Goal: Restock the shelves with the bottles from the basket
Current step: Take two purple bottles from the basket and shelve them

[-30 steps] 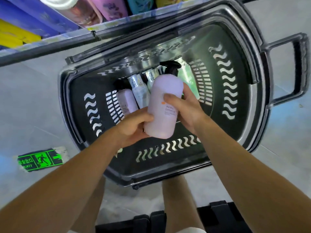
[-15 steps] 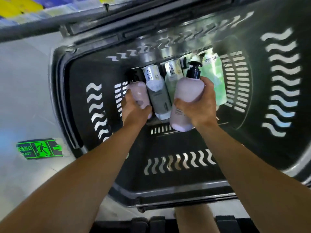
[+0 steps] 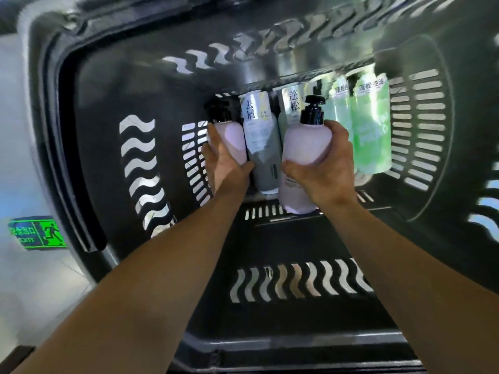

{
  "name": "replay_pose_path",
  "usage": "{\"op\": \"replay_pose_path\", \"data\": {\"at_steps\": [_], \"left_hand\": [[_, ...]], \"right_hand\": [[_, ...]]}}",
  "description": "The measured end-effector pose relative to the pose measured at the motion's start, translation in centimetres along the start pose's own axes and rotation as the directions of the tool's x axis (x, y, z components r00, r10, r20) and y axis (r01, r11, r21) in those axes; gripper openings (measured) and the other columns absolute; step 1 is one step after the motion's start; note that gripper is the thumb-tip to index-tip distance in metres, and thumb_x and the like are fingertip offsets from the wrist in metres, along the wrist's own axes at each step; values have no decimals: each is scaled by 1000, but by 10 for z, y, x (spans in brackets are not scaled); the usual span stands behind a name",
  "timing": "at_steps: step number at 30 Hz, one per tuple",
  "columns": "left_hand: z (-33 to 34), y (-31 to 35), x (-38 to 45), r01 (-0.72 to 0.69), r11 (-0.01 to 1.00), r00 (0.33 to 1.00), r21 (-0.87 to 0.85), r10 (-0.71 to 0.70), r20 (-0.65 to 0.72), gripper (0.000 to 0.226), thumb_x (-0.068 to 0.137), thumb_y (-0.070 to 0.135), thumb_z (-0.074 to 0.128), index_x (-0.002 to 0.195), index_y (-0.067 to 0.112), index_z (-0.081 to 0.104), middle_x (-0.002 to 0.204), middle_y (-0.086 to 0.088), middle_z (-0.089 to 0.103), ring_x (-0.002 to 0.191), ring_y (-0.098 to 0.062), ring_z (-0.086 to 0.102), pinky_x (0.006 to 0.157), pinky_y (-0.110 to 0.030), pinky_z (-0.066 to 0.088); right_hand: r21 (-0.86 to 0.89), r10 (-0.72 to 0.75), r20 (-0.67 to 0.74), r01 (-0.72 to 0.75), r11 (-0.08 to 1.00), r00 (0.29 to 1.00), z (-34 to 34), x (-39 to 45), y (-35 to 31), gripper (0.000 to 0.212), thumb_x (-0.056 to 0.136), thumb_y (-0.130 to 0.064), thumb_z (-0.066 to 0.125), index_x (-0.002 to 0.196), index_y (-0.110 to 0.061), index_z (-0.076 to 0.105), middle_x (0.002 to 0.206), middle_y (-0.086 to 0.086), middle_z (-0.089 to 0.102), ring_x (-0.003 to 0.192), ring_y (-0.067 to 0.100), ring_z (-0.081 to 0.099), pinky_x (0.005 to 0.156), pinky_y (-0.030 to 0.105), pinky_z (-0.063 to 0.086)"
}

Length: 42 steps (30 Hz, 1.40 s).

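Both my hands are deep inside the black plastic basket (image 3: 140, 265). My right hand (image 3: 328, 171) grips a lilac pump bottle (image 3: 306, 155) with a black pump, held above the basket floor. My left hand (image 3: 224, 163) grips a second, smaller lilac pump bottle (image 3: 233, 137) lying at the left end of the row. Between them lie a grey-white bottle (image 3: 263, 147) and a pale bottle (image 3: 291, 106) partly hidden behind the held one. Two green bottles (image 3: 371, 130) lie to the right of my right hand.
The basket walls with wavy and slotted cut-outs surround the hands closely on all sides. Grey floor shows at the left, with a green exit sign sticker (image 3: 36, 233) on it. The shelf is out of view.
The camera has dropped closer into the basket and the shelf has left the view. My left hand let go of the big lilac bottle and took the smaller one.
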<state>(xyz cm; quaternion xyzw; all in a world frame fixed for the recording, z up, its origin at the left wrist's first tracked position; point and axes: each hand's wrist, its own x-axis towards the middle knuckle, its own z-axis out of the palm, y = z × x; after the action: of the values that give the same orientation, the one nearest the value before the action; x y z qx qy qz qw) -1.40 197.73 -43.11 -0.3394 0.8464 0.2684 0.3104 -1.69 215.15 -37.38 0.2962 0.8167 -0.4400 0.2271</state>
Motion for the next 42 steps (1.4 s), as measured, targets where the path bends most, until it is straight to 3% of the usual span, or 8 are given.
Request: {"op": "replay_pose_path", "data": {"at_steps": [6, 14, 18, 24, 30, 33, 38, 42], "left_hand": [[-29, 10, -16, 13, 990, 999, -143, -6, 49, 120, 67, 20, 87, 156, 35, 7, 147, -5, 37, 134, -27, 40, 107, -33, 33], [-150, 41, -125, -9, 847, 923, -531, 211, 322, 116, 44, 23, 88, 145, 42, 34, 120, 17, 62, 111, -7, 62, 94, -47, 55], [-237, 68, -183, -82, 825, 844, -559, 356, 401, 117, 49, 17, 88, 150, 37, 32, 138, 2, 57, 122, -21, 59, 92, -50, 54], [-379, 110, -263, -299, 776, 784, -556, 532, 320, 106, 44, 28, 84, 135, 57, 39, 131, 23, 57, 124, -5, 54, 99, -38, 49], [-514, 122, -324, -391, 699, 732, -598, 631, 258, 106, 46, 23, 87, 141, 25, 42, 129, 14, 59, 108, 8, 61, 88, -24, 51], [-576, 116, -346, -445, 669, 714, -596, 666, 215, 114, 42, 30, 87, 146, 23, 42, 136, 6, 58, 123, -14, 58, 96, -38, 51], [-656, 96, -375, -547, 578, 667, -606, 738, 103, 107, 43, 39, 84, 142, 37, 43, 132, 13, 60, 121, -13, 58, 98, -44, 52], [-697, 77, -394, -586, 518, 639, -623, 768, 37, 88, 54, 22, 85, 127, 51, 45, 116, 27, 64, 104, 1, 65, 78, -27, 57]], "right_hand": [[-3, 21, -7, -21, 1000, 1000, -17, -21, -5, 97, 61, -35, 89, 142, -27, 36, 126, -2, 43, 107, 12, 44, 89, 25, 38], [70, 97, -137, -88, 994, 986, -89, -102, -69, 100, 61, -29, 90, 144, -28, 35, 131, -2, 42, 108, 11, 40, 90, 25, 36], [85, 51, -161, -38, 996, 986, -126, -158, -131, 98, 60, -27, 90, 142, -26, 38, 130, 2, 45, 109, 15, 44, 87, 22, 37], [59, -130, -199, 145, 988, 971, -162, -249, -245, 97, 60, -30, 90, 143, -19, 40, 134, 8, 46, 120, 24, 47, 101, 36, 40], [47, -298, -255, 319, 946, 920, -172, -334, -361, 95, 57, -27, 91, 138, -20, 42, 125, 5, 47, 114, 25, 49, 94, 34, 41], [48, -379, -277, 407, 912, 883, -171, -370, -417, 95, 56, -26, 91, 138, -20, 44, 126, 8, 49, 113, 26, 50, 95, 40, 45], [50, -502, -327, 545, 837, 801, -165, -424, -493, 97, 50, -33, 87, 135, -15, 46, 122, 2, 49, 110, 18, 47, 92, 28, 39], [28, -563, -336, 605, 796, 755, -161, -460, -529, 95, 56, -27, 93, 137, -20, 44, 126, 4, 49, 108, 17, 47, 87, 26, 37]]}}
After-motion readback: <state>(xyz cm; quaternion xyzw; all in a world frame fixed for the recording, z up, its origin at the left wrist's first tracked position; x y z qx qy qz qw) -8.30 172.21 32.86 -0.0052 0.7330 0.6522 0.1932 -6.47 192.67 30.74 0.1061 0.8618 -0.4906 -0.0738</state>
